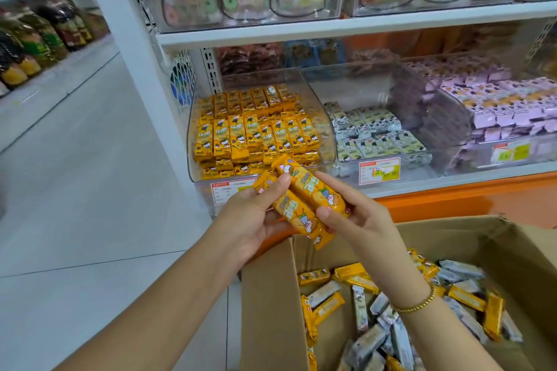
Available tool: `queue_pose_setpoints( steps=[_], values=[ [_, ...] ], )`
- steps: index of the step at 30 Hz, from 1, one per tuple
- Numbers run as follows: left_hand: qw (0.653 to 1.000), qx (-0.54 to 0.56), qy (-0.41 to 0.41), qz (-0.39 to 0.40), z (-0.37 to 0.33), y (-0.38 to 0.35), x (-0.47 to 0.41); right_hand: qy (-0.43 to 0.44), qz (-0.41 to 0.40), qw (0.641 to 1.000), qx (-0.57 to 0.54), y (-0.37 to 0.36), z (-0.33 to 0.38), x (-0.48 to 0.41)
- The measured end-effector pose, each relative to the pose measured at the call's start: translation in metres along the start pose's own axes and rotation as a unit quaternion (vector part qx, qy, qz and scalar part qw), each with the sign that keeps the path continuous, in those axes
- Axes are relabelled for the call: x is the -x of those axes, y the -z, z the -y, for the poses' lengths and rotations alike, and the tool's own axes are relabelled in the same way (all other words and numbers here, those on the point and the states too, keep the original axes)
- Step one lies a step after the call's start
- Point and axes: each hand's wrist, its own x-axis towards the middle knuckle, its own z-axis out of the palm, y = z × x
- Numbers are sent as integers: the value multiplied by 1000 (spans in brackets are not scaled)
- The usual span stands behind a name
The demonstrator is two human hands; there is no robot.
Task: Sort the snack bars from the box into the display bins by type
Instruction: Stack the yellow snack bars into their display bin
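Above open brown cardboard box [265,310]: two yellow wrapped snack bars [301,187], gripped in fingers of left hand [253,217] and right hand [358,220].
May slip among mixed bars [376,325], or topple from brim-full clear yellow-bar bin [259,78].

Glossy foil snack bars [304,202]; matt corrugated cardboard box [271,310]; clear plastic bins [319,117].

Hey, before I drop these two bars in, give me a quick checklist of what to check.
1. Same type in hand: ok, both yellow bars match.
2. Hold: ok, left hand and right hand both grip them.
3. Right bin: ok, yellow bin sits just ahead.
4. Room in that bin: cannot tell, stacked high.
5. Emptying: not ok, mixed bars remain in the box.
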Motion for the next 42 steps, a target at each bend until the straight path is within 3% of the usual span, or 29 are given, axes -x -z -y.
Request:
queue_pose_setpoints(
  steps=[6,9,14,16,18,21,23,27,29,32,34,38,40,42],
  values=[
    [999,-15,35,28,-11,2,-5,0,-84,994,-73,29,12,-21],
    [998,30,45,24,-18,6,-9,42,-99,994,-19,48,24,-30],
    [996,50,36,59,-17,0,-8,47,-53,996,51,34,24,-29],
    [996,70,25,53,-16,-3,-10,33,-17,998,44,22,21,-24],
    [997,75,9,31,-15,-4,-12,32,1,993,118,14,20,-22],
    [998,65,-6,-2,-14,-2,-14,101,-3,917,385,10,19,-25],
    [999,54,-3,-2,-14,-1,-13,149,0,896,418,6,21,-28],
    [996,-73,31,39,-25,5,-8,169,140,875,432,16,36,-38],
    [987,-137,52,66,-35,9,-7,202,188,821,500,27,50,-49],
    [967,-224,67,105,-39,10,-5,268,262,705,602,30,59,-66],
    [954,-265,52,128,-34,7,-6,290,305,654,629,24,60,-73],
    [937,-303,50,165,-34,3,-6,297,349,613,643,21,64,-82],
    [940,-308,4,148,-45,8,-7,284,307,631,654,28,72,-89],
    [955,-285,-70,33,-56,24,-16,250,209,666,671,36,80,-99]
  ],
)
